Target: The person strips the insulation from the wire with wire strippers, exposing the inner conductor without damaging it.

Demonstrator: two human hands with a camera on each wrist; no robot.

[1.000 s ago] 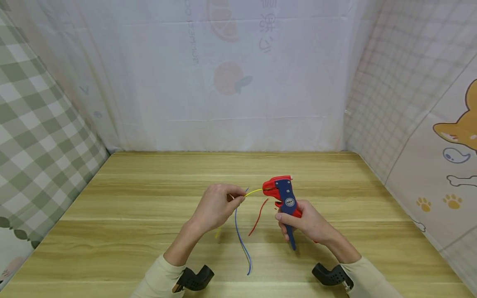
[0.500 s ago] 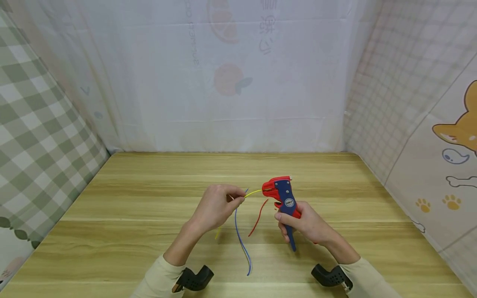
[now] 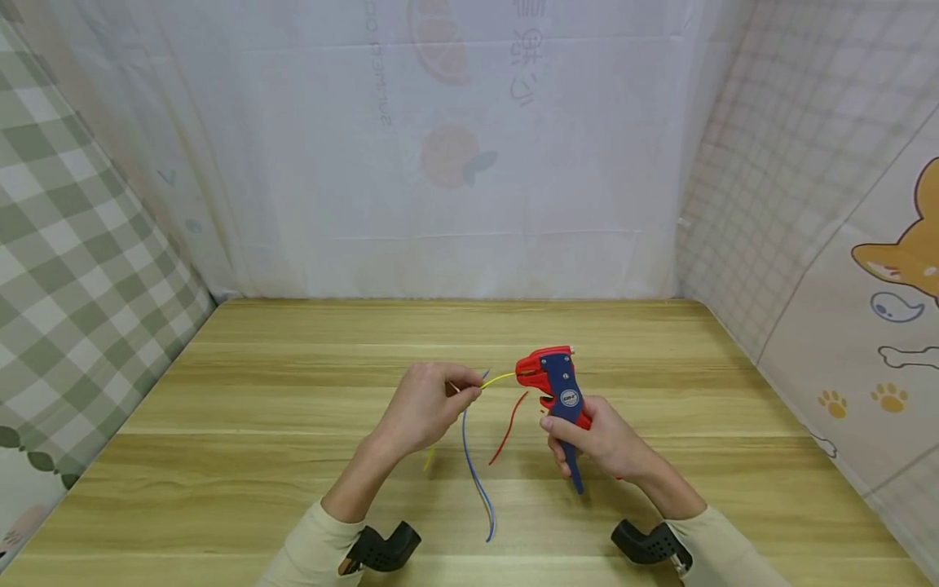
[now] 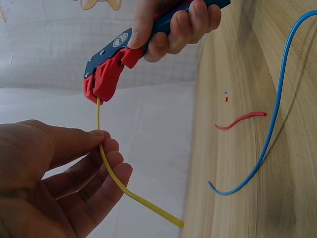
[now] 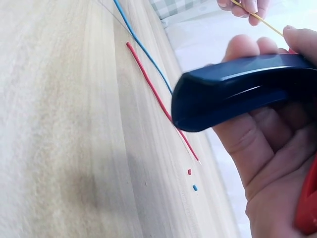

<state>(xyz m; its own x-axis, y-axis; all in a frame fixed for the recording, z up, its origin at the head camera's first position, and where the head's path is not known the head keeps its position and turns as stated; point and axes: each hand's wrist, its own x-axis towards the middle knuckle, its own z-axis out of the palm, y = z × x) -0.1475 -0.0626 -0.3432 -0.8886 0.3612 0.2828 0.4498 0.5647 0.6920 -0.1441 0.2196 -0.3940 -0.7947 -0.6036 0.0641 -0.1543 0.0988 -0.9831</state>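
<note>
Between thumb and fingertips, my left hand [image 3: 427, 408] pinches a thin yellow wire [image 4: 118, 181]. One end of that wire sits in the red jaws of a wire stripper [image 3: 562, 383]; the other end trails past my palm. My right hand [image 3: 607, 436] grips the wire stripper by its dark blue handle, fingers wrapped round it. The tool is held above the table, its head pointing left toward my left hand. The wire tip inside the jaws is hidden.
On the wooden table [image 3: 293, 456] lie a long blue wire [image 3: 475, 481] and a shorter red wire [image 3: 509, 430]. Tiny red [image 5: 189, 172] and blue [image 5: 195, 188] bits lie near the red wire. A white curtain [image 3: 455, 244] stands behind the table.
</note>
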